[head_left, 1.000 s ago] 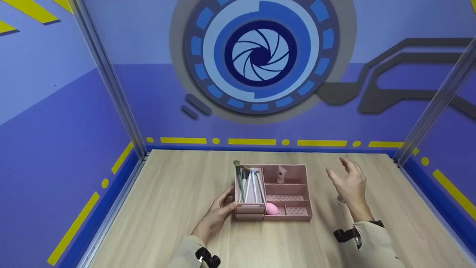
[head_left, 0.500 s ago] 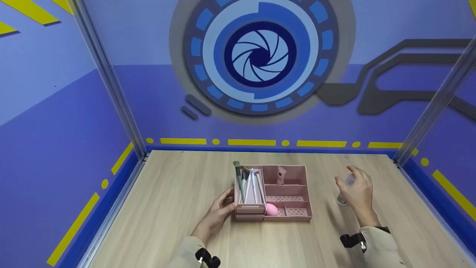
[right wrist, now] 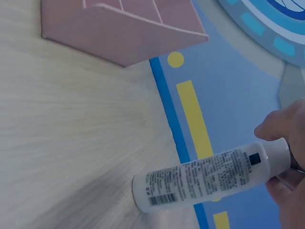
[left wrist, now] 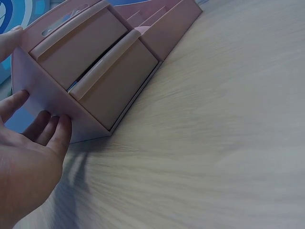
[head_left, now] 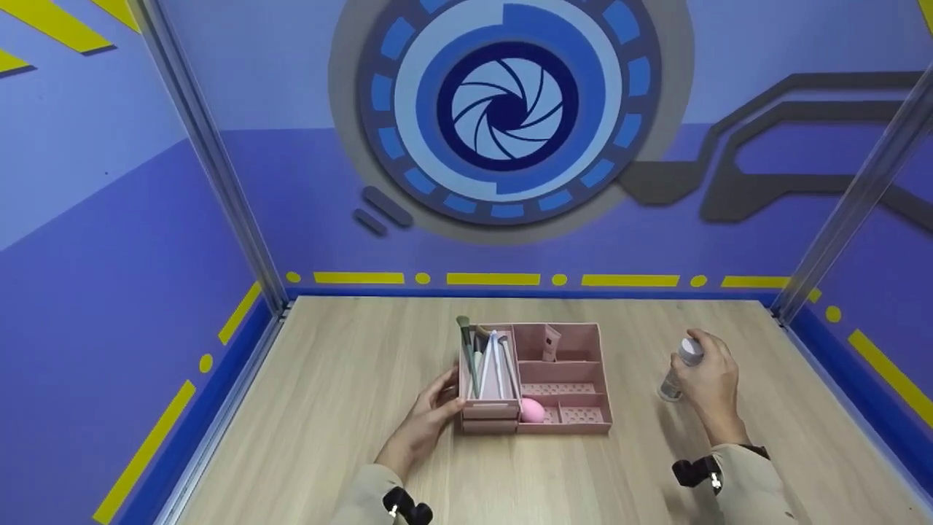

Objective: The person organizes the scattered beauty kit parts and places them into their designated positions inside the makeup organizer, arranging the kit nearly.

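Observation:
My left hand (head_left: 421,426) rests against the left side of a pink organizer (head_left: 490,424). In the left wrist view, several fingertips touch its side wall and the thumb lies by its upper front corner. Makeup brushes (head_left: 490,364) stand in its left compartment, and a pink makeup sponge (head_left: 533,410) lies in a front one. A small pink tube (head_left: 552,343) leans in the back compartment. To the right, my right hand (head_left: 711,379) grips a white printed bottle (right wrist: 200,179) round its capped end. The bottle's base appears to be on the table.
A light wooden table (head_left: 328,364) carries everything. Blue printed walls (head_left: 291,197) close it in at the back and sides, with metal posts (head_left: 219,160) at the corners. The organizer's two drawers (left wrist: 116,78) face front.
My right hand has moved right and slightly down, and its fingers have closed round the bottle's top, bringing the cap into view. The left hand and organizer have stayed put.

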`<state>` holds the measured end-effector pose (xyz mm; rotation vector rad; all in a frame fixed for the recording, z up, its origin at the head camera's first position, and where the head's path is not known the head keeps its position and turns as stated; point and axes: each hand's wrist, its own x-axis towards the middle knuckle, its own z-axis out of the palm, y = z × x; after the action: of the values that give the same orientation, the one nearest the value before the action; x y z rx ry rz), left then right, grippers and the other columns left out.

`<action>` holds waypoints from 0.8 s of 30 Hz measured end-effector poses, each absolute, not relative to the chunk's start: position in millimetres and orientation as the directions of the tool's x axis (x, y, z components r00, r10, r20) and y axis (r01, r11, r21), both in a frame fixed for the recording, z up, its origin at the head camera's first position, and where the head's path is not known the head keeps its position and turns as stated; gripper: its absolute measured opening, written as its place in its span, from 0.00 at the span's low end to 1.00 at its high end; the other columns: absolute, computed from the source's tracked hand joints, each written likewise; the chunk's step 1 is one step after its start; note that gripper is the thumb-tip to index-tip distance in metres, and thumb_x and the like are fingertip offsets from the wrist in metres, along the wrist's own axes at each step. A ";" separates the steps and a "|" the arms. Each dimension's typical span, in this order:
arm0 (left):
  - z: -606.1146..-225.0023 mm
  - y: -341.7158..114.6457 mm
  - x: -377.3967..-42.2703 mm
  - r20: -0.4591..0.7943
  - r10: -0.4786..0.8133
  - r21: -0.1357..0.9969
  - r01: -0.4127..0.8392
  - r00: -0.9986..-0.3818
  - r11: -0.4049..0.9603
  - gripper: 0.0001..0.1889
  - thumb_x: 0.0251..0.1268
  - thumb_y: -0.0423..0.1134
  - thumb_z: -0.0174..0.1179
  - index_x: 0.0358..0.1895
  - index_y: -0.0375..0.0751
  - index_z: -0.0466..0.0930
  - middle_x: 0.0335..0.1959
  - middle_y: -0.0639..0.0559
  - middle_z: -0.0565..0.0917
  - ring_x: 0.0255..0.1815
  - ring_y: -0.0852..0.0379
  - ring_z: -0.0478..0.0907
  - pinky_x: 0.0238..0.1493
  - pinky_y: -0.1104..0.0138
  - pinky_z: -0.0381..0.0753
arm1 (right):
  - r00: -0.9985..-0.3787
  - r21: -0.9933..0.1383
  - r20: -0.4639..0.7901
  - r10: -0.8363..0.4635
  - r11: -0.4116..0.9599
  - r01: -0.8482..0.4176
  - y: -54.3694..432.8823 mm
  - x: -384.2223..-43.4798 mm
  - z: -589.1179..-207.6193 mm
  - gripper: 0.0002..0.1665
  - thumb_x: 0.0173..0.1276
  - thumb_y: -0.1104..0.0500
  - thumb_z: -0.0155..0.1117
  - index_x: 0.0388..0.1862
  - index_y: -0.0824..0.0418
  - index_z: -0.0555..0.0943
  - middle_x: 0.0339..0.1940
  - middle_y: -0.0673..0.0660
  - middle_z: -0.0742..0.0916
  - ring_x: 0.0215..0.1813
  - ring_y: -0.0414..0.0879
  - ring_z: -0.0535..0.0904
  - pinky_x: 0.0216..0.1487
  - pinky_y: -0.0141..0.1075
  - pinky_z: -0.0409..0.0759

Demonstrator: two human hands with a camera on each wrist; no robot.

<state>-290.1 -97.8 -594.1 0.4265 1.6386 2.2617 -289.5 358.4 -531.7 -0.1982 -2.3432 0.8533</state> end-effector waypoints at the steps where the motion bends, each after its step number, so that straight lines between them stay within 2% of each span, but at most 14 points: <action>1: -594.2 -97.9 -290.0 0.051 0.418 0.951 -0.083 -0.907 -0.297 0.39 0.67 0.34 0.59 0.77 0.37 0.49 0.73 0.39 0.59 0.70 0.49 0.61 0.69 0.63 0.66 | -0.800 -0.630 0.494 0.342 0.775 -0.058 359.7 -289.6 -534.0 0.31 0.57 0.67 0.68 0.61 0.69 0.73 0.58 0.72 0.78 0.59 0.69 0.74 0.59 0.61 0.73; 5: -595.0 -97.7 -289.9 0.035 0.412 0.948 -0.100 -0.910 -0.301 0.40 0.65 0.34 0.60 0.77 0.39 0.50 0.72 0.40 0.61 0.69 0.51 0.62 0.68 0.63 0.67 | -0.842 -0.684 0.376 0.386 0.729 0.029 365.1 -287.0 -543.8 0.35 0.60 0.63 0.69 0.65 0.68 0.69 0.57 0.74 0.78 0.59 0.70 0.75 0.57 0.61 0.75; 10: -593.8 -97.8 -289.3 0.035 0.408 0.945 -0.103 -0.912 -0.312 0.41 0.64 0.35 0.62 0.77 0.40 0.51 0.72 0.40 0.62 0.67 0.52 0.64 0.69 0.62 0.67 | -0.858 -0.728 0.289 0.424 0.680 0.091 369.1 -284.3 -549.6 0.36 0.62 0.56 0.70 0.64 0.69 0.68 0.56 0.74 0.79 0.58 0.69 0.76 0.56 0.61 0.77; 18: -594.2 -98.2 -290.1 0.040 0.414 0.945 -0.100 -0.909 -0.311 0.40 0.65 0.34 0.60 0.77 0.40 0.50 0.72 0.39 0.61 0.69 0.49 0.63 0.70 0.61 0.66 | -0.860 -0.749 0.272 0.433 0.656 0.093 365.7 -287.4 -546.2 0.36 0.61 0.54 0.71 0.64 0.68 0.70 0.57 0.73 0.80 0.58 0.69 0.77 0.55 0.60 0.78; 24: -594.2 -98.2 -290.2 0.035 0.414 0.947 -0.102 -0.910 -0.304 0.39 0.65 0.34 0.60 0.77 0.41 0.51 0.72 0.40 0.61 0.68 0.52 0.65 0.70 0.61 0.66 | -0.871 -0.761 0.271 0.410 0.645 0.067 355.1 -292.7 -533.9 0.37 0.62 0.53 0.70 0.65 0.67 0.69 0.59 0.72 0.79 0.59 0.68 0.76 0.57 0.58 0.77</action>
<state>-290.2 -98.2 -594.2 0.3919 1.6185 2.2705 -292.7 355.1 -533.9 -0.3751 -2.4434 1.1070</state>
